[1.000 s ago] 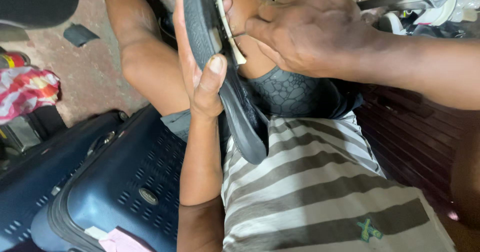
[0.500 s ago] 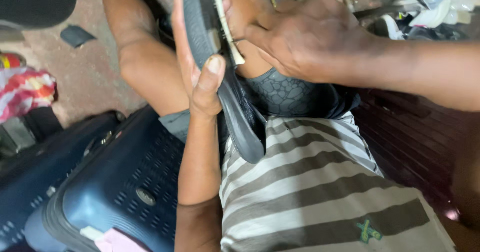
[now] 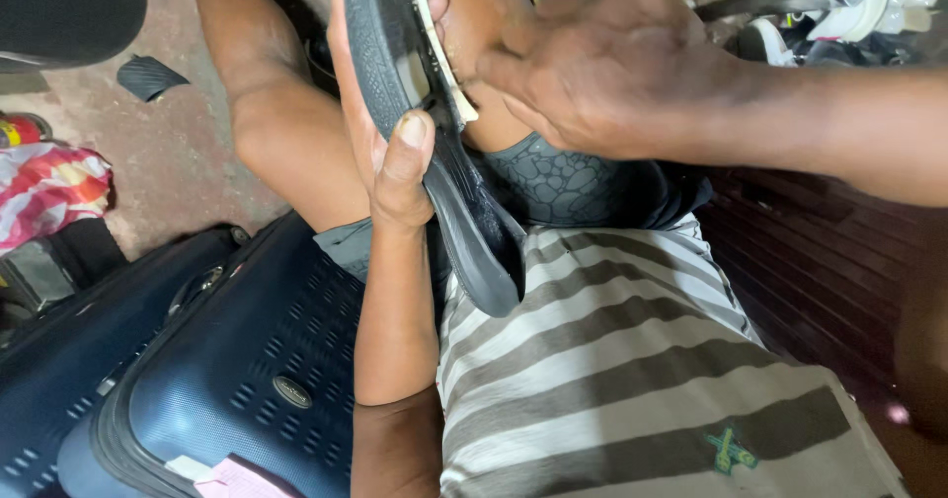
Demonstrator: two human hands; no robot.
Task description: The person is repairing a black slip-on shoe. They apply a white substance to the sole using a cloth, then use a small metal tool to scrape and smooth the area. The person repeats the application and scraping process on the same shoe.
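Observation:
My left hand (image 3: 390,153) grips a black rubber shoe sole (image 3: 469,231) held on edge against my knee, thumb pressed on its inner side. A pale cream strip (image 3: 439,49) runs along the sole's upper inner edge. My right hand (image 3: 612,69) comes in from the right, fingers pinched at that strip near its lower end; whether it holds a tool is hidden. Below lie my striped shirt (image 3: 612,370) and a dark patterned cloth (image 3: 563,182) over my lap.
A dark blue hard suitcase (image 3: 227,380) lies at the lower left with a pink slip (image 3: 232,480) on it. A red patterned cloth (image 3: 44,187) and a black scrap (image 3: 148,76) lie on the concrete floor. Shoes and clutter (image 3: 820,14) fill the top right.
My right hand has shifted slightly along the cream strip. The left hand keeps the same grip on the sole.

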